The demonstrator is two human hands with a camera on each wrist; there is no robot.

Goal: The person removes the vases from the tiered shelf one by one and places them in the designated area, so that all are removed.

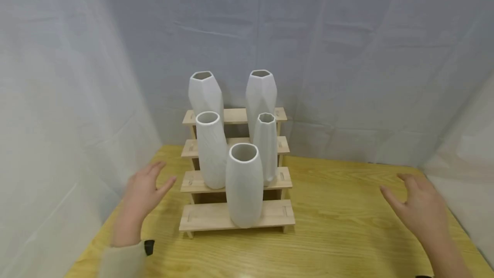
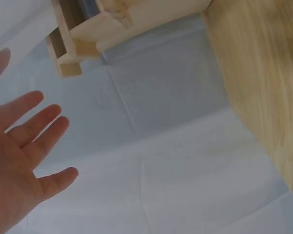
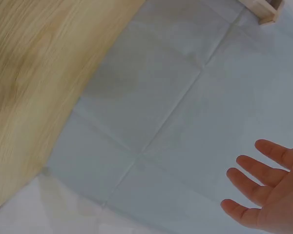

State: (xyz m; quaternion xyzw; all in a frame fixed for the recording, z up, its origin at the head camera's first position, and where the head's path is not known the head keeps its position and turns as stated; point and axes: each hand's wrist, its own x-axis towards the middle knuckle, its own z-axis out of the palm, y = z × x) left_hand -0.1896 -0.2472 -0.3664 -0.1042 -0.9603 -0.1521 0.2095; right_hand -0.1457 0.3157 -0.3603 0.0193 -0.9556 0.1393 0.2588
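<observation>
A pale grey creased cloth backdrop [image 1: 347, 55] is hung behind and to both sides of the hands, and a yellow wood-grain table [image 1: 347, 235] is spread beneath them. Between the two hands, a four-step pale wooden stand [image 1: 200, 217] is set on the table, closer to the left hand than to the right. Five white ceramic vases are carried on it: two tall faceted white vases [image 1: 206, 93] on the top step, farthest from the hands; a ribbed round-mouthed white vase [image 1: 211, 151] and a narrow faceted white vase [image 1: 266, 149] on a middle step; and a smooth rounded white vase [image 1: 244, 185] on the lowest step, nearest the hands. The left hand [image 1: 143, 192] is held just beside the stand's left end, fingers spread and straight, with nothing gripped and nothing touched; the same splayed fingers are shown by the left wrist view. The right hand [image 1: 418, 205] is held well apart from the stand, above the table, fingers loosely spread and likewise empty. The step in hand is judged to be an approach with both hands, no vase being held yet. For the next move, the gap to the stand would need to be closed, by the right hand most of all, and any vase would have to be gripped firmly round its smooth body, since the vases are crowded and easily knocked.
</observation>
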